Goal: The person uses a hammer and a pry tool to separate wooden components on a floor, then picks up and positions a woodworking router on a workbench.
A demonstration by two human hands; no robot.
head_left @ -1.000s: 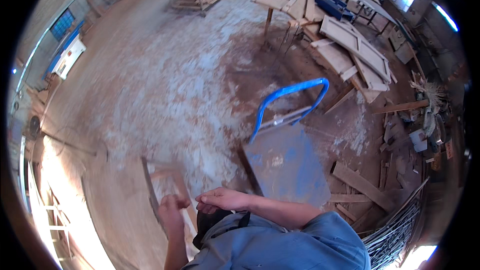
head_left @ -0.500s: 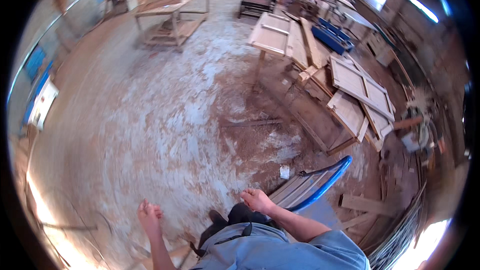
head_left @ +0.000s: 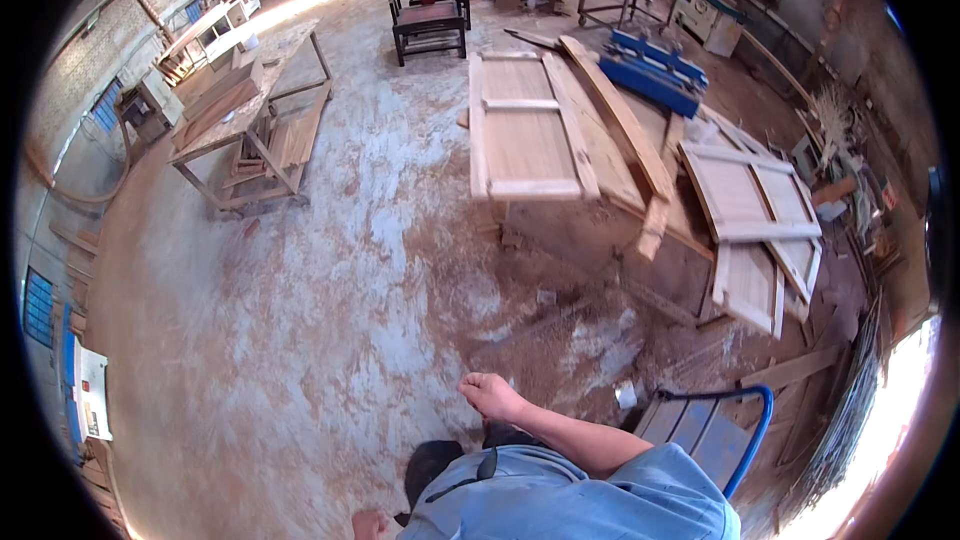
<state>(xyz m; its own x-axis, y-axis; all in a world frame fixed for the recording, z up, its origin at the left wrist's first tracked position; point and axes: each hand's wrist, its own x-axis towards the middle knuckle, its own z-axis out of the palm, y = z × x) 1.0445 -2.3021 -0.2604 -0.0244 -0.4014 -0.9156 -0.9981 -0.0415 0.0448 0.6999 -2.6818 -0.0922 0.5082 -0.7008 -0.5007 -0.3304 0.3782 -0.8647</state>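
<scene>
My right hand (head_left: 490, 397) hangs in front of my body above the dusty floor, its fingers curled into a loose fist. Nothing sticks out of it. Low at the bottom edge only a part of my left hand (head_left: 369, 523) shows; its fingers cannot be made out. Neither hand touches anything visible. Closest to my right arm stands a platform trolley (head_left: 700, 435) with a blue tubular handle. Ahead to the right, a pale wooden panel (head_left: 527, 125) with framed sections lies on a low stand.
More framed panels (head_left: 755, 195) and a long board (head_left: 625, 120) lie beside a blue metal machine part (head_left: 652, 73). A wooden workbench (head_left: 245, 90) stands at the left, dark wooden chairs (head_left: 430, 20) farther off. Metal rods (head_left: 840, 435) lie by the right wall.
The view has moved forward and tilted up, so the panels look nearer and the trolley sits farther right. My left hand has dropped to the lower edge; my right hand stays in front of me.
</scene>
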